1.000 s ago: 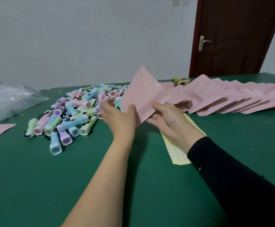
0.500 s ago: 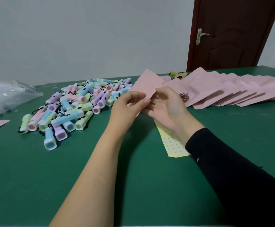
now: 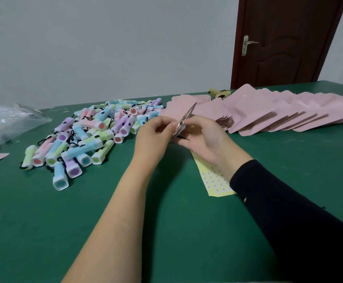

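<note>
My fingertips [image 3: 173, 125] are curled in tight on the mouth of one pink pouch [image 3: 189, 112]. My left hand [image 3: 156, 137] pinches one lip of it between thumb and forefinger, and my right hand [image 3: 204, 139] pinches the other from the opposite side, with its lower fingers cupped beneath. Neither hand holds anything else.

A second ago I had this pouch up flat, its broad pink face turned toward me. Now it has come down lower and swung edge-on, so I see only a thin sliver of it rising from between my hands. I judge that I have found the opening and am starting to part it, so that something can go inside, most likely one of the little torches.

The pouch looks thin and limp, matte pink outside with a silvery lining catching light along the parted edge. It hangs in the air just above the green table [image 3: 166, 231], touching nothing but my fingers.

Beneath my right wrist lies a yellow sticker sheet [image 3: 209, 180], flat on the cloth. To my left sits the heap of pastel torches [image 3: 97, 137], near my left hand but apart from it. Behind and to the right, the other pink pouches [image 3: 289, 113] lie fanned in an overlapping row.
</note>
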The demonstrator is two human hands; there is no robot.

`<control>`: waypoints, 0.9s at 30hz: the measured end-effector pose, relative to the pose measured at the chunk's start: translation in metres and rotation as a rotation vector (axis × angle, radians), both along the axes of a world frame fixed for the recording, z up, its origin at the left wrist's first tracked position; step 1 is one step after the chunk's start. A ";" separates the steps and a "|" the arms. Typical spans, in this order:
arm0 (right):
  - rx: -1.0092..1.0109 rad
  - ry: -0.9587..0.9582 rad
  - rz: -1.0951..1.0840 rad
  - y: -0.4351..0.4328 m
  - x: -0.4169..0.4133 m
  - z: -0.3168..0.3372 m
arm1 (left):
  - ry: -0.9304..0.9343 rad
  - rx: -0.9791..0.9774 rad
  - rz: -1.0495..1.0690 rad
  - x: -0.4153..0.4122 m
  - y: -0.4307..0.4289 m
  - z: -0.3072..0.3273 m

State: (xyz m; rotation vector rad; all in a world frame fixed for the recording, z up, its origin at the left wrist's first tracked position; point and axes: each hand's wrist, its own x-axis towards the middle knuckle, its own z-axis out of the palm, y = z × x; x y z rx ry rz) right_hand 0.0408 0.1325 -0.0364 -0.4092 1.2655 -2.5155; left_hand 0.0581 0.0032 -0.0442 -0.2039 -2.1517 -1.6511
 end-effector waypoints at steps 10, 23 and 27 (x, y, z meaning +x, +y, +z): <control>0.605 0.247 -0.467 -0.015 -0.002 -0.009 | 0.097 -0.245 0.147 0.002 0.015 0.003; 0.698 0.381 -0.575 -0.013 0.002 -0.008 | 0.011 0.037 0.029 0.000 0.007 0.005; 0.689 0.382 -0.537 -0.013 0.003 -0.008 | -0.011 0.094 -0.038 0.001 0.004 0.005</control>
